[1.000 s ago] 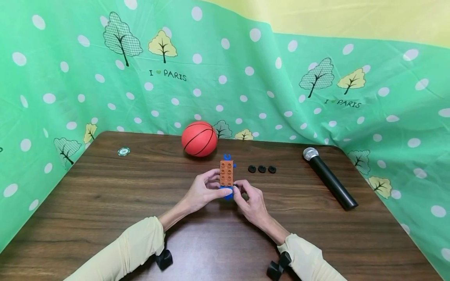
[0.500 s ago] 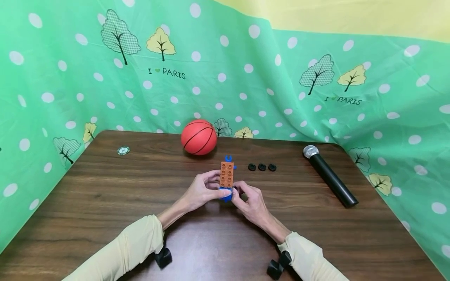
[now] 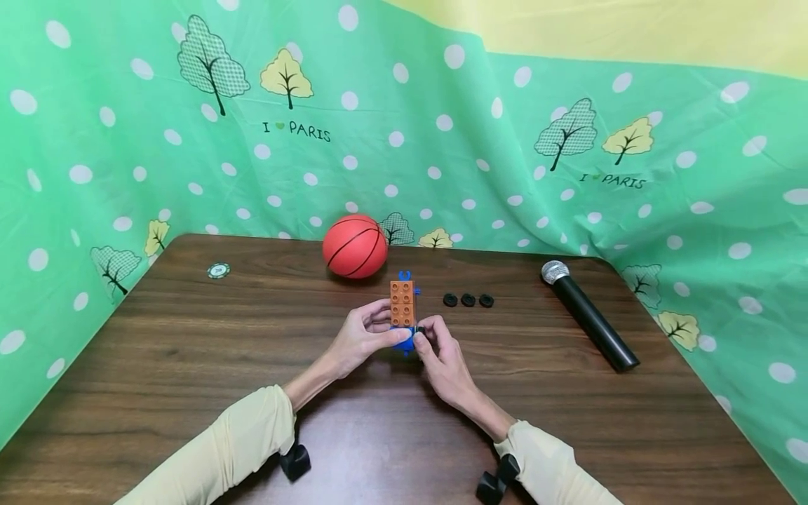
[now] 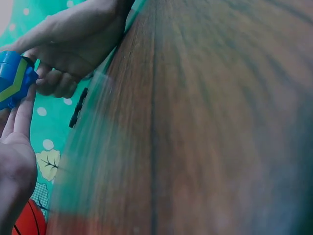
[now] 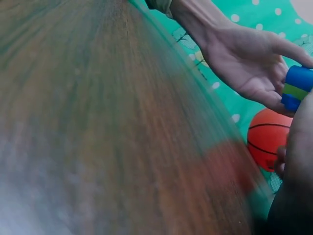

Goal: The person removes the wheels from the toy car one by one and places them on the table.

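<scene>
A toy car of building blocks (image 3: 402, 303), with an orange studded top and a blue front end, is held above the table. My left hand (image 3: 361, 341) grips its blue end, thumb on top and fingers beneath. In the left wrist view the blue end (image 4: 7, 76) carries a yellow-green stripe. My right hand (image 3: 447, 361) pinches a small black wheel (image 3: 420, 330) at the right side of the blue end; the fingers partly hide it. The right wrist view shows the left hand (image 5: 249, 68) around the blue end (image 5: 296, 88).
Three black toy wheels (image 3: 468, 300) lie in a row beyond the right hand. A red basketball (image 3: 355, 247) sits at the table's back edge. A microphone (image 3: 590, 315) lies at the right, a poker chip (image 3: 218, 271) at the back left. A green curtain (image 3: 379, 140) hangs behind.
Both hands have shifted slightly left with the toy car, and its tilt has changed a little. The right fingers have moved up along its side, and the black wheel shows more now.
</scene>
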Demonstrator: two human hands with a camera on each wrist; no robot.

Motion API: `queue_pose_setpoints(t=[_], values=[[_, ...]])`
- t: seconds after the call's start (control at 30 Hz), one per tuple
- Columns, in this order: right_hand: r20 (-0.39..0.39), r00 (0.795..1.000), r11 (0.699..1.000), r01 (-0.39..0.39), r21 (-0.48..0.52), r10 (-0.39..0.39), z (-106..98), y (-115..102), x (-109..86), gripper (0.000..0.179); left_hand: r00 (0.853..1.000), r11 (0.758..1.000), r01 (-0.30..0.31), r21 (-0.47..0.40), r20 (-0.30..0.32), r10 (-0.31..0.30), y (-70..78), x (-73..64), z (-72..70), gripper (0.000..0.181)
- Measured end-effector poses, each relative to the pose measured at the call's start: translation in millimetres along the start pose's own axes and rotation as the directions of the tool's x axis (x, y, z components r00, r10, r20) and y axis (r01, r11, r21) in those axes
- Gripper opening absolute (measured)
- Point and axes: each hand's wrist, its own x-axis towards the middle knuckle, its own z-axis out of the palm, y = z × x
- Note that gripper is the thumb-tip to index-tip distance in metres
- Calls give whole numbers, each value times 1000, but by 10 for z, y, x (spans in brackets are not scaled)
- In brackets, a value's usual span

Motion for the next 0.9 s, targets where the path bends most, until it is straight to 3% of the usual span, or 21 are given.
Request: queue_pose_setpoints(t=[0.07,0.2,0.43,0.9], values=[[-32,999,1000,13,-12,-14,20,-1,2,4,1000,1000,9,-10,-6,-9,5,-7,2,65],[-80,990,989,110,-100,-119,41,18,7,6,1000,1000,16,-10,-8,-17,13,-17,-3,66],[-78,948,924,280,-260,-309,25,66,17,8,1000,999,10,41,2,-10,21,-40,-7,63],[-22,950,915,293,-278,-311,-23,55,24,13,1000,996,3,86,30,-6,19,-35,9,59]])
